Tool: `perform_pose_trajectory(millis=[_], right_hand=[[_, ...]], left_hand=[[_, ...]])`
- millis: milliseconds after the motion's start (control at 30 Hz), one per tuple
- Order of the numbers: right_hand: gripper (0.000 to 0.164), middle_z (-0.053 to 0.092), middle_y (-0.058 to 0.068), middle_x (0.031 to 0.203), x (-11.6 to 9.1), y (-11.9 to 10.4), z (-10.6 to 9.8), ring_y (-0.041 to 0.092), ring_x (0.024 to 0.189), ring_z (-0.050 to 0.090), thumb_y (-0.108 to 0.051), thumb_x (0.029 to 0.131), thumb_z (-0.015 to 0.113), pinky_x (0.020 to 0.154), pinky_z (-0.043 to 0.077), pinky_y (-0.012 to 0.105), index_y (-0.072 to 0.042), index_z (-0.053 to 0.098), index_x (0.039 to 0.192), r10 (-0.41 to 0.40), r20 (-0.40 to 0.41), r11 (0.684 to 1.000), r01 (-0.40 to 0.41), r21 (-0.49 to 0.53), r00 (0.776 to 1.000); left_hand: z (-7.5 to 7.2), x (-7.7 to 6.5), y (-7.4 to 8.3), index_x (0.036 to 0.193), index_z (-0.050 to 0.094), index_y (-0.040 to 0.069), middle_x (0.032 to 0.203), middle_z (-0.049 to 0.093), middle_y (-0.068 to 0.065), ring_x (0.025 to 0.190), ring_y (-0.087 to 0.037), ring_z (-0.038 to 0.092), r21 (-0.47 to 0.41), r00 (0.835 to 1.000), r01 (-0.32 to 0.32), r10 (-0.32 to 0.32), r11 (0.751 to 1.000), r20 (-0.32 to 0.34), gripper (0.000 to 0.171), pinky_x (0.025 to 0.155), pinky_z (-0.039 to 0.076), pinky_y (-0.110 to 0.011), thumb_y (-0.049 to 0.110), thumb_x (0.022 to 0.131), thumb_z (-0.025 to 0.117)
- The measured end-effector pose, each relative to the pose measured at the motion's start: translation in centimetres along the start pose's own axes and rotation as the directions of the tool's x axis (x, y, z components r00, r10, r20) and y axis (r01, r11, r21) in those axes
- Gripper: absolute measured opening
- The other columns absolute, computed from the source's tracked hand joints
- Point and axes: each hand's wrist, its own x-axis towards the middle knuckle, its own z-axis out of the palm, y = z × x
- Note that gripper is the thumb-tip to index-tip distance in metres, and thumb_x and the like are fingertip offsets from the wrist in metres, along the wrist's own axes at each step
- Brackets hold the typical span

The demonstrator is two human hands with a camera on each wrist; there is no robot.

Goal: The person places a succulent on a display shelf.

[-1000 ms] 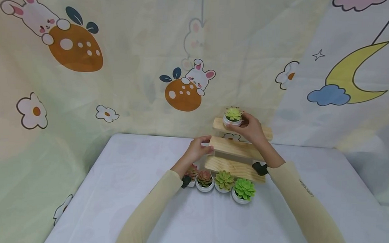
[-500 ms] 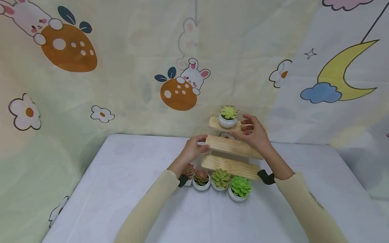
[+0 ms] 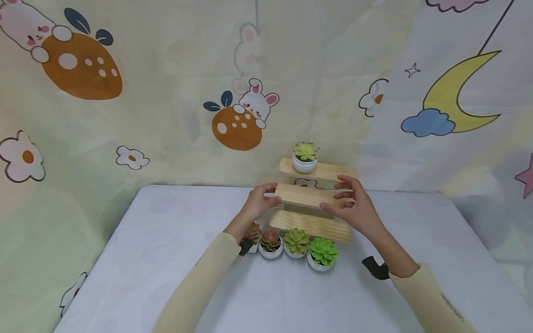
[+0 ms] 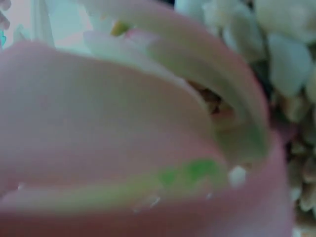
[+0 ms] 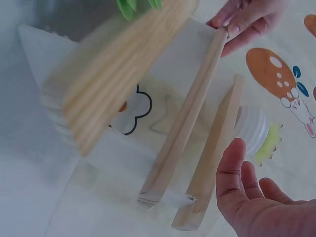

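A wooden three-tier display stand (image 3: 310, 225) stands at the back of the table. My left hand (image 3: 258, 203) pinches the left end of its middle board (image 3: 298, 194) between thumb and fingers. My right hand (image 3: 355, 206) hangs in front of that board's right end, fingers loosely bent and holding nothing. On the top board (image 3: 332, 171) sits a yellow-green potted succulent (image 3: 304, 158), left of centre. Succulent leaves (image 4: 108, 123) fill the left wrist view, hiding the left hand's work. In the right wrist view, my right hand (image 5: 261, 202) is apart from the boards.
In front of the stand, a row of white-potted succulents holds a green one (image 3: 322, 254), an olive one (image 3: 296, 242), a reddish one (image 3: 270, 241) and another reddish one (image 3: 252, 233) partly behind the left wrist. A patterned cloth (image 3: 176, 109) hangs behind the table (image 3: 180, 232).
My right hand has let go of the yellow-green succulent on the top board and moved down and right. My left hand keeps its hold on the middle board. The head view has shifted slightly.
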Motion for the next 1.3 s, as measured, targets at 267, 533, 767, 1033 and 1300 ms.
perform_pose_trajectory(millis=[267,533,767,1033,1300], right_hand=[[0.072,0.050,0.017,0.127,-3.3,1.8,0.7,0.025,0.103,0.056,-0.013,0.085,0.077,0.076,0.052,0.017,-0.004,0.037,0.144,-0.015,0.011,0.998,0.014,0.054,1.000],[0.067,0.051,0.019,0.122,-6.1,3.3,1.4,0.024,0.100,0.057,-0.010,0.084,0.078,0.075,0.054,0.019,0.001,0.040,0.138,0.030,-0.007,0.996,-0.029,0.084,1.000],[0.066,0.050,0.016,0.100,-8.3,4.8,2.5,0.018,0.084,0.056,-0.008,0.080,0.081,0.069,0.053,0.020,0.005,0.034,0.125,0.126,-0.015,0.989,-0.124,0.084,0.992],[0.072,0.046,0.017,0.110,-9.8,6.1,3.6,0.021,0.091,0.055,-0.018,0.078,0.083,0.072,0.053,0.021,0.005,0.034,0.127,0.250,0.029,0.968,-0.251,0.017,0.968],[0.078,0.051,0.020,0.119,-9.7,6.4,4.3,0.023,0.093,0.058,-0.023,0.077,0.084,0.072,0.055,0.022,0.006,0.043,0.136,0.271,0.055,0.962,-0.269,-0.041,0.961]], left_hand=[[-0.1,0.1,0.0,0.144,0.041,-0.006,0.134,0.053,-0.026,0.108,-0.036,0.065,-0.047,1.000,0.008,-0.007,0.999,0.010,0.054,0.090,0.057,-0.035,0.001,0.094,0.062],[-0.2,-0.1,0.1,0.145,0.041,-0.005,0.135,0.052,-0.025,0.108,-0.035,0.065,-0.037,1.000,0.018,-0.018,0.999,0.010,0.054,0.094,0.055,-0.040,0.002,0.095,0.062],[-0.2,0.0,0.1,0.145,0.042,-0.004,0.135,0.053,-0.024,0.108,-0.034,0.065,-0.040,1.000,0.023,-0.022,0.999,0.011,0.054,0.089,0.058,-0.032,0.002,0.095,0.062],[-0.3,0.0,0.3,0.145,0.039,-0.005,0.135,0.052,-0.025,0.108,-0.034,0.065,-0.012,1.000,0.013,-0.013,1.000,0.022,0.055,0.091,0.057,-0.035,0.002,0.095,0.061],[-0.2,0.0,0.1,0.144,0.040,-0.007,0.134,0.053,-0.027,0.108,-0.036,0.064,-0.020,1.000,-0.001,0.001,1.000,0.014,0.054,0.091,0.057,-0.036,0.002,0.095,0.061]])
